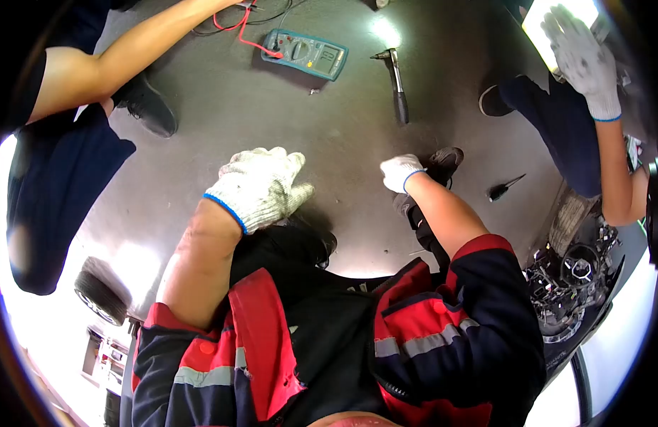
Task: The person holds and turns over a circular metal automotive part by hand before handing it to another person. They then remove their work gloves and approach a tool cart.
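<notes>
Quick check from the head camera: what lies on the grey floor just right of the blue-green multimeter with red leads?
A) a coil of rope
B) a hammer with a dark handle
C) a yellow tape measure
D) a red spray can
B: a hammer with a dark handle lies on the grey floor just right of the blue-green multimeter; no tape measure, spray can or rope shows there.

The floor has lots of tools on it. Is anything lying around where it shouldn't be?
Yes. A hammer, a screwdriver and a multimeter with a red lead lie loose on the bare floor, scattered among people's shoes. The left hand and right hand, both gloved, hold nothing. No spill or breakage shows.
</notes>
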A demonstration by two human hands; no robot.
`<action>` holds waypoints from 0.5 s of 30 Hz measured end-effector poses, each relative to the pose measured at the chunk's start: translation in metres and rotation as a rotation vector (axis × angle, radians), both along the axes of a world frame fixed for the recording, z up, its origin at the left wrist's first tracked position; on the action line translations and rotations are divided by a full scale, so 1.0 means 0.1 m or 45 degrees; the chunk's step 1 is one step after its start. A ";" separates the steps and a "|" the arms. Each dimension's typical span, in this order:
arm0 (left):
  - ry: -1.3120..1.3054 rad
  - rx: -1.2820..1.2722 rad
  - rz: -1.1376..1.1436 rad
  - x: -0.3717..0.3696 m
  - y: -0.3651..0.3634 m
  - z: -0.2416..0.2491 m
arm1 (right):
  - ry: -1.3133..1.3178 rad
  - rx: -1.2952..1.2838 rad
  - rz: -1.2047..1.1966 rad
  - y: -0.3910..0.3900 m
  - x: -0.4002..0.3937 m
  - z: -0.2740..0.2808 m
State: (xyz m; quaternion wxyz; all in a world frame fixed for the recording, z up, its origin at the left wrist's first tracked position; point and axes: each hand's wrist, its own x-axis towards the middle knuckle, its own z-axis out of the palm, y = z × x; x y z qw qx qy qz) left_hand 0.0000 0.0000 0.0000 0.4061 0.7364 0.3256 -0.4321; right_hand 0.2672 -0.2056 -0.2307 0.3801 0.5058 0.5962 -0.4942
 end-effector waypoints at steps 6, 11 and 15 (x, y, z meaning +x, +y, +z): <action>-0.061 0.133 0.094 -0.18 0.01 0.01 | 0.226 0.035 -0.121 0.70 -0.58 0.04; -0.045 0.220 0.213 -0.37 0.02 -0.02 | 0.265 -0.058 0.280 0.98 -0.73 -0.12; -0.076 0.428 0.350 -0.67 -0.11 -0.16 | 0.245 0.137 0.116 1.40 -0.78 -0.01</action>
